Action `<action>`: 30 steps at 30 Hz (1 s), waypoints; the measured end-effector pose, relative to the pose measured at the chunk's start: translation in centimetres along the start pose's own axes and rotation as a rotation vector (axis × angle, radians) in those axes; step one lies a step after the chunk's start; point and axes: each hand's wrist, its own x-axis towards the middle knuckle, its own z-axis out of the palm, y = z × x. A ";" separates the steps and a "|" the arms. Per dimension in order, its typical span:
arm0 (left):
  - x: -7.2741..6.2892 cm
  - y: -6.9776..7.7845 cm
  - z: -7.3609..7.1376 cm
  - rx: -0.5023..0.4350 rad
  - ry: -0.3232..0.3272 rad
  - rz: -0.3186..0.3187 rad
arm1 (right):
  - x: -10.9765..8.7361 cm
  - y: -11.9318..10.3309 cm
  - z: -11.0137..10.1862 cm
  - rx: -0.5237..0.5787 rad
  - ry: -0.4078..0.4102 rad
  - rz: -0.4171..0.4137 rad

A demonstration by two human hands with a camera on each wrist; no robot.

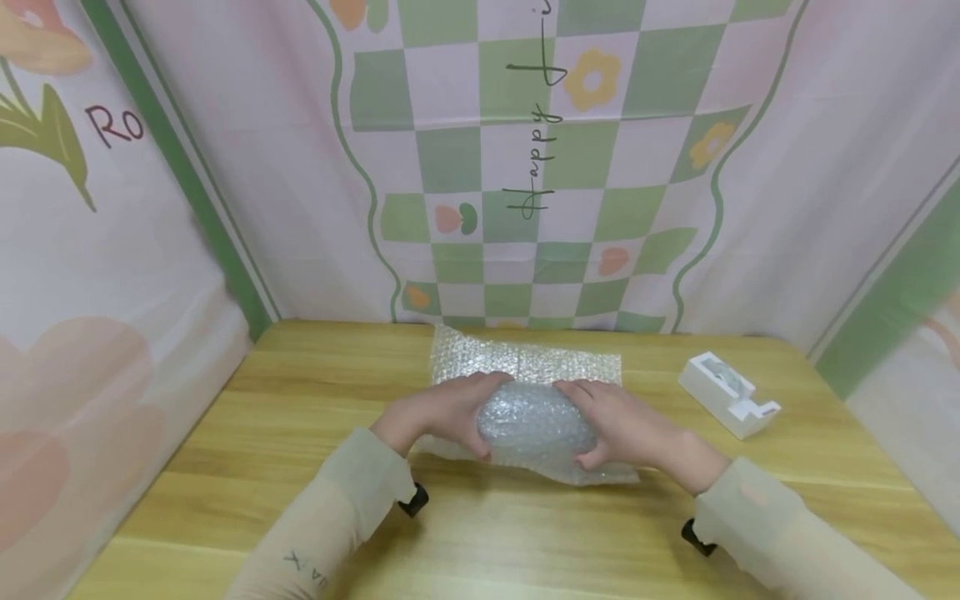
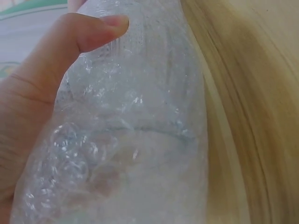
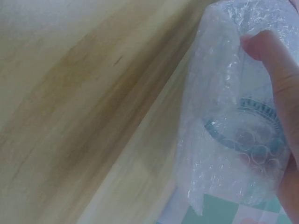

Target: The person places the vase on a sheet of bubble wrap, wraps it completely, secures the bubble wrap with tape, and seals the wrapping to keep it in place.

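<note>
Two hands (image 1: 456, 408) (image 1: 628, 419) grip a bubble-wrapped bundle (image 1: 535, 417).

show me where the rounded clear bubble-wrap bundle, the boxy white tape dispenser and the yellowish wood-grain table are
Rounded clear bubble-wrap bundle (image 1: 536, 418): head view, middle of its bulge.
Boxy white tape dispenser (image 1: 717, 402): head view, its long side.
Yellowish wood-grain table (image 1: 555, 533): head view, bare near part.

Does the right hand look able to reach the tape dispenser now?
Likely yes: the tape dispenser sits on the table to the right of the right hand, with nothing visible between them. That hand grips the bundle, so it would have to let go first; the left hand holds it too.
</note>
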 end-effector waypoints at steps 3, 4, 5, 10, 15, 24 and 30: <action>-0.2 0.0 0.0 -0.011 0.008 0.001 | 0.2 0.0 -0.3 -0.012 0.005 -0.026; -0.2 -0.1 0.1 -0.015 0.012 0.004 | 0.4 0.0 -0.4 -0.020 0.007 -0.036; -0.3 -0.1 0.1 -0.017 0.017 0.006 | 0.5 0.1 -0.6 -0.025 0.009 -0.046; -0.5 -0.4 0.3 -0.024 0.034 0.014 | 0.9 0.0 -1.3 -0.047 0.004 -0.086; -0.7 -0.6 0.2 -0.045 0.023 0.006 | 1.0 -0.1 -1.4 -0.045 -0.020 -0.080; -0.2 -0.7 -0.4 -0.090 -0.030 0.023 | 0.8 0.1 -1.1 0.016 -0.069 -0.024; 0.0 -1.0 -0.4 -0.137 -0.060 0.032 | 0.7 0.2 -1.1 0.070 -0.103 -0.004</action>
